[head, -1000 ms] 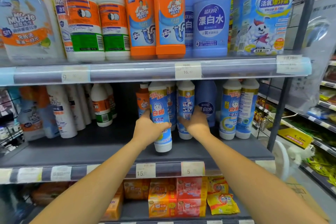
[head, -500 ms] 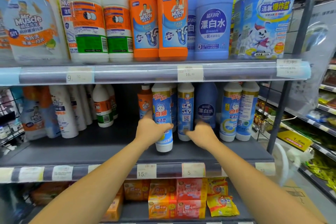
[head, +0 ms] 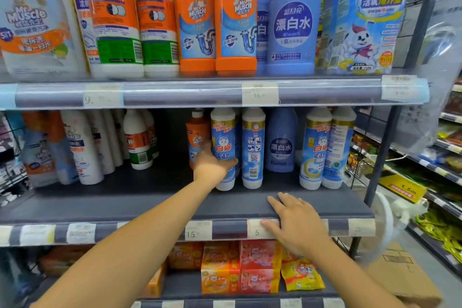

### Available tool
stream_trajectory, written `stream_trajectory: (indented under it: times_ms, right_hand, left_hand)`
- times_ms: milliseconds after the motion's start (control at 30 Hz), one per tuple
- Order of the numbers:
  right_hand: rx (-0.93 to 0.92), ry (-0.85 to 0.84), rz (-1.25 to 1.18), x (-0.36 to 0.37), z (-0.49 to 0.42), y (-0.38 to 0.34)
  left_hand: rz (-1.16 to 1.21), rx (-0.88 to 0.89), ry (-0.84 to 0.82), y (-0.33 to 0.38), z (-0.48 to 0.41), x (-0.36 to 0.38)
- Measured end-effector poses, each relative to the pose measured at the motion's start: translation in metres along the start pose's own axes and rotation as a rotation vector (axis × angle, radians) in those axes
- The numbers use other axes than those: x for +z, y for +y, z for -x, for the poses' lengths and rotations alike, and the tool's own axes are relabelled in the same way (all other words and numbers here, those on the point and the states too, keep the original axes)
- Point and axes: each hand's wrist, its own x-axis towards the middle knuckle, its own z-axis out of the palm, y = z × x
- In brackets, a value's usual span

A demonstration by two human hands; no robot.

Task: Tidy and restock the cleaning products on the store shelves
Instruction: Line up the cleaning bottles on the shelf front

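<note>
On the middle shelf (head: 150, 205) stand several white bottles with blue labels. My left hand (head: 212, 165) is wrapped around the lower half of the left one (head: 223, 137), which stands upright. A second such bottle (head: 253, 147) stands just to its right, untouched. My right hand (head: 295, 222) lies flat on the shelf's front edge beside a price tag (head: 257, 231), fingers spread, holding nothing. A small orange bottle (head: 197, 137) and a blue bleach bottle (head: 281, 142) stand behind the row.
Two more white and blue bottles (head: 325, 147) stand at the shelf's right end, white spray bottles (head: 82, 147) at the left. The top shelf carries orange bottles (head: 217, 20) and blue bleach bottles (head: 292, 20). Soap packs (head: 240, 267) fill the shelf below. A cardboard box (head: 405, 272) sits on the floor.
My right hand let go of the second bottle and drew back to the shelf's front edge. The bottle in my left hand now stands further back, level with its neighbour.
</note>
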Motion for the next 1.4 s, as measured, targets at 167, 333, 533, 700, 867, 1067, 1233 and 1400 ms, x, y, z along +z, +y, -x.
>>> stream_trajectory:
  times_ms: [167, 333, 533, 700, 867, 1067, 1233, 1400]
  right_hand:
    - [0.018, 0.022, 0.01, 0.003, 0.0, -0.001]
    - [0.028, 0.028, 0.003, 0.005, -0.001, -0.001]
    - [0.039, 0.039, 0.005, 0.007, -0.001, -0.001]
    - [0.038, 0.036, 0.001, 0.005, -0.001, -0.002]
    - [0.039, 0.045, -0.025, 0.005, 0.001, -0.001]
    - [0.037, 0.036, -0.04, 0.003, 0.002, -0.002]
    - [-0.019, 0.017, -0.053, 0.0, 0.004, 0.007]
    - [0.069, 0.066, -0.359, -0.015, 0.016, 0.043]
  left_hand:
    - [-0.025, 0.004, -0.019, -0.006, -0.001, 0.006]
    - [-0.045, -0.015, -0.066, -0.013, 0.0, 0.009]
    - [-0.053, -0.004, -0.108, -0.025, 0.013, 0.014]
    - [-0.055, -0.028, -0.13, -0.016, 0.012, 0.017]
    - [-0.034, -0.08, -0.151, -0.015, 0.01, 0.022]
    - [0.003, -0.133, -0.148, -0.018, 0.013, 0.027]
    - [0.093, -0.283, 0.244, -0.011, 0.038, 0.038]
    - [0.138, 0.009, -0.074, 0.009, 0.061, 0.054]
